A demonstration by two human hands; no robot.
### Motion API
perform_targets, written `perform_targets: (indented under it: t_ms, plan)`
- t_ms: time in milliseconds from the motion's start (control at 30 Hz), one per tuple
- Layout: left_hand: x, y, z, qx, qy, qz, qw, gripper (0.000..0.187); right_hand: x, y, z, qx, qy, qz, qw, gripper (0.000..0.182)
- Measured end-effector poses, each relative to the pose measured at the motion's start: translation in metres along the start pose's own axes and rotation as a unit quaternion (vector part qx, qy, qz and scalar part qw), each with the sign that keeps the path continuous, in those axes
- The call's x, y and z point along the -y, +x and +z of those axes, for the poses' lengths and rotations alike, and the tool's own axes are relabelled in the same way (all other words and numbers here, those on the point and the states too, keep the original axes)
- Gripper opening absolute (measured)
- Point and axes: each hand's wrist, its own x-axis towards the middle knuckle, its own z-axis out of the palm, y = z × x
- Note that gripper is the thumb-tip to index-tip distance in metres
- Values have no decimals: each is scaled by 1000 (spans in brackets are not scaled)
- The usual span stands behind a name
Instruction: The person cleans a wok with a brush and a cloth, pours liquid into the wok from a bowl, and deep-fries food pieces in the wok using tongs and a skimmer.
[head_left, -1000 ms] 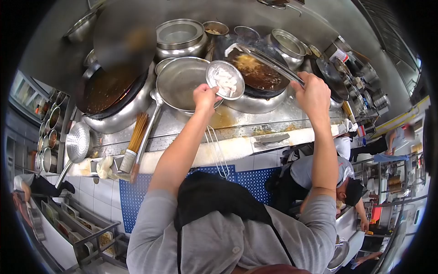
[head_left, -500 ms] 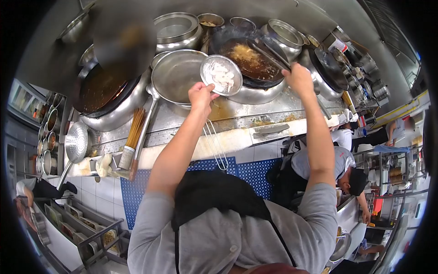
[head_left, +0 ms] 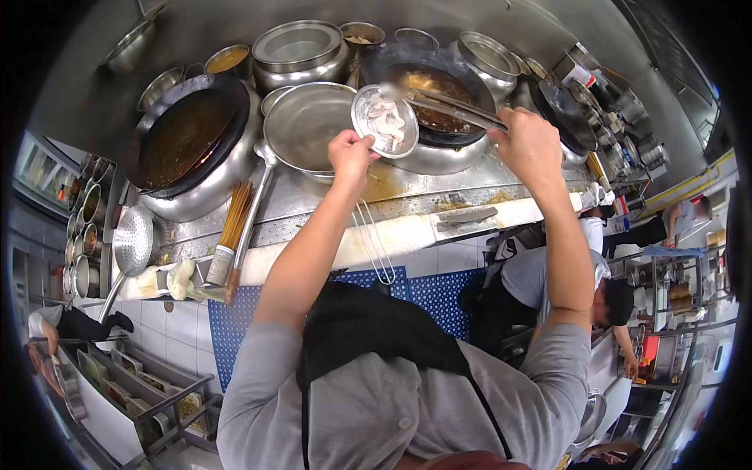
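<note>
My left hand [head_left: 352, 155] grips the rim of a small metal bowl [head_left: 409, 129], tilted toward me, with pale, coated pieces [head_left: 385, 124] inside. My right hand [head_left: 531, 142] is closed on long metal tongs [head_left: 458, 110], whose tips reach the bowl's upper edge, where a blur hides detail. Behind the tongs, a dark wok [head_left: 478, 82] holds bubbling brown oil with golden food [head_left: 423, 81] in it. Just left of the bowl sits a wide metal pan [head_left: 301, 129] with a wire handle toward me.
At the left, another wok [head_left: 176, 145] holds dark oil, with flame at its edge. A perforated ladle [head_left: 135, 241], a bamboo brush [head_left: 233, 223] and a long-handled ladle [head_left: 254, 196] lie along the counter edge [head_left: 337, 251]. A co-worker [head_left: 540, 282] bends over at the right.
The tongs have swung from above the wok to the bowl. My right hand has moved slightly right. The blurred object over the left wok is gone, and the bowl has shifted slightly.
</note>
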Motion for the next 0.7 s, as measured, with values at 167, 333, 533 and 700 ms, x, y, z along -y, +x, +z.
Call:
perform_targets:
  t_ms: [167,333,533,700]
  plan:
    - [4,11,3,11,-6,-48,999,25,-22,5,11,4,44,87,995,24]
    - [2,19,14,19,-26,-69,997,24,-43,2,27,19,151,140,978,32]
    - [0,34,28,23,-62,-63,996,21,-24,-1,14,-21,127,129,983,31]
    - [3,31,28,22,-54,-65,996,18,-22,-4,11,-39,113,120,986,29]
